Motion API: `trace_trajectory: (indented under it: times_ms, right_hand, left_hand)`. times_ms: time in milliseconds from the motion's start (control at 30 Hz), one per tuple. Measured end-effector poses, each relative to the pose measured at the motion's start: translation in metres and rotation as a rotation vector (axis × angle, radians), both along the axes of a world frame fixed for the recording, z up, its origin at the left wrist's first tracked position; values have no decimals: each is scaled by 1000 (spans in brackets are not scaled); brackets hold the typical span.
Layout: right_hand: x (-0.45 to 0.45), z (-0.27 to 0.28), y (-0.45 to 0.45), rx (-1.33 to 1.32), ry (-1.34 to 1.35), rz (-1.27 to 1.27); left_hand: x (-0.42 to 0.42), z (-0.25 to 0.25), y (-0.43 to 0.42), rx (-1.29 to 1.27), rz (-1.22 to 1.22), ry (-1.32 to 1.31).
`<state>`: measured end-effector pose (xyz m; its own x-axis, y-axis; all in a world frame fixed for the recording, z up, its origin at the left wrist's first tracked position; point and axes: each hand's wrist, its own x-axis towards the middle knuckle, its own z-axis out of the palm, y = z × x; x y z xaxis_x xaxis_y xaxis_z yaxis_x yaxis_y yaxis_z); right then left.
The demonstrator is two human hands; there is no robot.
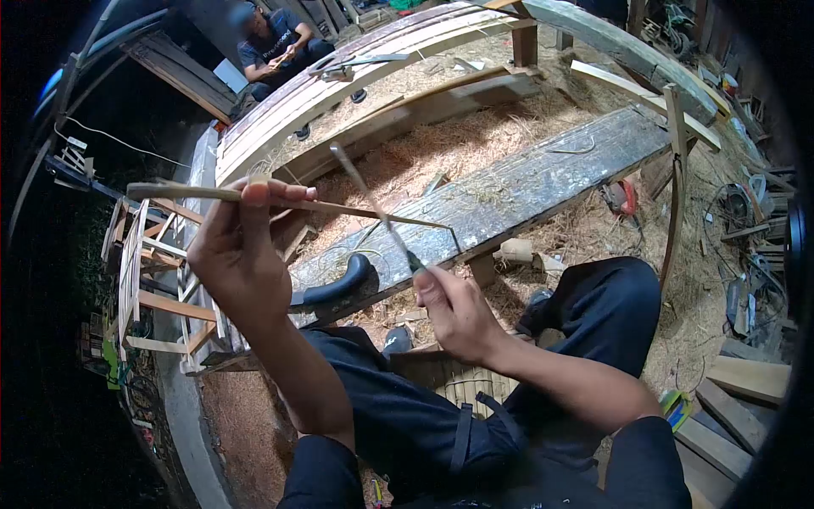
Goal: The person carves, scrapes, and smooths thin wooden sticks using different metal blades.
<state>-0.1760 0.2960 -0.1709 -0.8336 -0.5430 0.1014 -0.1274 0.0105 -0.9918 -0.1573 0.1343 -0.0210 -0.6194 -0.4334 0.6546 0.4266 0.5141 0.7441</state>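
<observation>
My left hand point(250, 246) is closed around a thin wooden strip point(356, 209), held up at chest height over the bench. The strip runs from the far left across to the bench top, its right tip near the bench's front edge. In my right hand point(458, 314) is a slim grey file point(365, 187) with a dark green handle, slanting up to the left. The file crosses the strip in view; whether they touch I cannot tell. Below lies the worn plank bench point(543, 182), with a black curved tool handle point(339, 282) on its near left part.
Wood shavings point(517, 131) cover the ground. Long curved planks point(373, 76) stretch behind the bench, and another person point(275, 47) sits beyond them. A slatted wooden frame point(161, 280) stands left. A red tool point(626, 197) lies behind my knee; boards point(721, 424) lie right.
</observation>
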Motion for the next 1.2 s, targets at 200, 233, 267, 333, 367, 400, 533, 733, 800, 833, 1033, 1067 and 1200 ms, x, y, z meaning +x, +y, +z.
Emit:
trace_trajectory:
  times_ms: [200,233,267,333,367,400,533,733,800,833,1033,1067,1200]
  right_hand:
    - [2,-24,10,164,-129,-64]
    - [0,-32,10,164,-129,-66]
    - [-4,-38,10,175,-83,-71]
    - [-9,-28,9,186,-137,-37]
    - [-11,-12,7,192,-136,-38]
    - [-11,6,4,168,-40,20]
    - [-6,-11,4,168,60,2]
    - [-2,5,-1,201,84,-5]
    - [-3,2,-2,170,122,-15]
    - [-1,1,-1,140,158,-20]
    - [-2,-2,3,178,146,-84]
    - [-3,1,2,150,255,-76]
    - [-15,-43,14,335,-70,-146]
  left_hand:
    - [6,-5,-5,-76,114,-7]
    - [8,-5,-7,-75,112,-7]
    - [10,-6,-7,-54,128,-12]
    - [11,-9,-13,-24,107,-8]
    - [11,-10,-14,-18,107,-8]
    - [11,-10,-14,-25,98,-5]
    - [12,-12,-18,-41,90,6]
    - [11,-11,-20,-38,107,3]
    - [10,-10,-13,-14,70,23]
    - [11,-11,-12,-8,70,11]
    - [10,-8,-4,-60,123,9]
    - [9,-7,-3,-59,103,15]
    - [8,-6,1,-57,97,-1]
